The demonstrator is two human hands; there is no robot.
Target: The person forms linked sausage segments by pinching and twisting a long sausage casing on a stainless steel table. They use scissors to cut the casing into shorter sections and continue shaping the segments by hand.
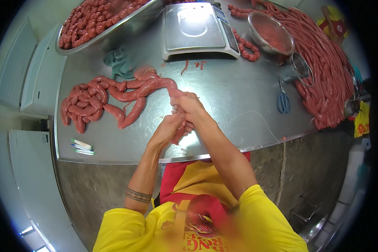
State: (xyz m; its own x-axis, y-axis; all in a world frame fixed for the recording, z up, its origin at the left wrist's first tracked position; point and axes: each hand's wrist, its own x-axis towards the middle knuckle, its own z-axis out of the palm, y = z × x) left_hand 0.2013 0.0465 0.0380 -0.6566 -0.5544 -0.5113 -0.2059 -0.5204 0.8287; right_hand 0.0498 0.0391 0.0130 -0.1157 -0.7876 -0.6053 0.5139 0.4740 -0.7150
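Sausage, stretched lengthwise leftward and slightly forward from right hand, nearer there than to left hand. Clamped in both, with a short end below.

A shiny stainless-steel tabletop stands over a stained grey-brown concrete floor; white box-shaped units line the left side, bright white light glowing at lower left.
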